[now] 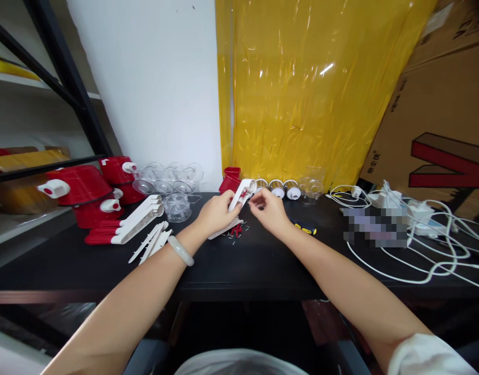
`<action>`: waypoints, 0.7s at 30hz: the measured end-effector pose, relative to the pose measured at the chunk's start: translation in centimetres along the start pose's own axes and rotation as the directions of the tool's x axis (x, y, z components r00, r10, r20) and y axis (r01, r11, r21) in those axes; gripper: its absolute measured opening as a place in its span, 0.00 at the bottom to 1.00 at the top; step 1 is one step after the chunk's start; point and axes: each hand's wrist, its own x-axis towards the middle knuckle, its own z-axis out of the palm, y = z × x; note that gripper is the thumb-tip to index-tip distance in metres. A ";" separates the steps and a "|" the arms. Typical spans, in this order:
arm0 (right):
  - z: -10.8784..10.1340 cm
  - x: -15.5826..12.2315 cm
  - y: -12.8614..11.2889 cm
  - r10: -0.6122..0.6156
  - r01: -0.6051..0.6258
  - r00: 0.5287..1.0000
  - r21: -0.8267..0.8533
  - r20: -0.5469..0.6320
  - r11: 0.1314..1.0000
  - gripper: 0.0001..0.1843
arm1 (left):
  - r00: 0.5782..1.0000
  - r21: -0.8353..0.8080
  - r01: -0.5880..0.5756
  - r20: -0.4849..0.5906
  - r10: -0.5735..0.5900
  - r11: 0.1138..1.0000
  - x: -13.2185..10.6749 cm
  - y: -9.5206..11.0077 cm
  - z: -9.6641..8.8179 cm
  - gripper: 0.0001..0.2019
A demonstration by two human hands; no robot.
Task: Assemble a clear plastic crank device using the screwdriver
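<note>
My left hand (pixel 215 212) is closed around a white plastic handle (pixel 243 190), holding it tilted above the black table with its hollow side showing small red parts. My right hand (pixel 271 211) is beside the handle's upper end, thumb and fingertips pinched together; whatever may be between them is too small to tell. Below the hands lie small red plastic pieces (pixel 237 230) and several loose screws (pixel 232 238). A flat white strip (pixel 219 233) rests partly under my left hand. To the right of my right wrist lies a yellow-and-dark screwdriver (pixel 305 228).
Red housings (pixel 81 187), white handles with red ends (pixel 136 221), white strips (pixel 150 242) and clear plastic parts (pixel 177 207) stand at left. Behind are red cups (pixel 229 179) and several metallic cylinders (pixel 276 188). White cables (pixel 438 268) and a blurred flat object (pixel 374 227) lie right.
</note>
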 end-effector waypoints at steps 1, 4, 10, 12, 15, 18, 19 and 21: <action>0.1 0.0 0.0 -0.003 0.003 1.000 0.005 0.006 1.000 0.04 | 1.000 0.017 -0.002 0.008 0.002 1.000 0.0 0.1 0.0 0.11; 0.2 -0.2 0.0 -0.010 0.009 1.000 0.017 0.029 1.000 0.04 | 1.000 0.044 -0.023 0.013 0.022 0.999 -0.1 0.1 0.2 0.12; 0.2 -0.2 -0.1 -0.019 0.019 0.999 0.023 0.036 1.000 0.05 | 0.999 0.053 -0.030 0.026 0.029 0.998 -0.1 0.1 0.3 0.12; 0.2 -0.2 -0.2 -0.021 0.021 0.999 0.015 0.030 1.000 0.05 | 0.999 0.057 -0.031 0.037 0.029 0.998 -0.2 0.2 0.2 0.12; 0.2 -0.3 -0.2 -0.022 0.022 0.999 -0.005 0.031 1.000 0.04 | 0.998 0.079 -0.034 0.048 0.030 0.996 -0.2 0.4 0.2 0.12; 0.2 -0.3 -0.1 -0.024 0.025 0.999 -0.028 0.041 0.999 0.04 | 0.998 0.103 -0.027 0.064 0.021 0.994 -0.2 0.5 0.3 0.12; 0.2 -0.2 -0.1 -0.025 0.027 0.999 -0.030 0.041 0.999 0.04 | 0.998 0.108 -0.025 0.068 0.018 0.994 -0.2 0.5 0.3 0.12; 0.2 -0.2 0.0 -0.029 0.030 0.999 -0.024 0.039 0.999 0.04 | 0.998 0.116 -0.025 0.067 0.017 0.993 -0.2 0.5 0.3 0.11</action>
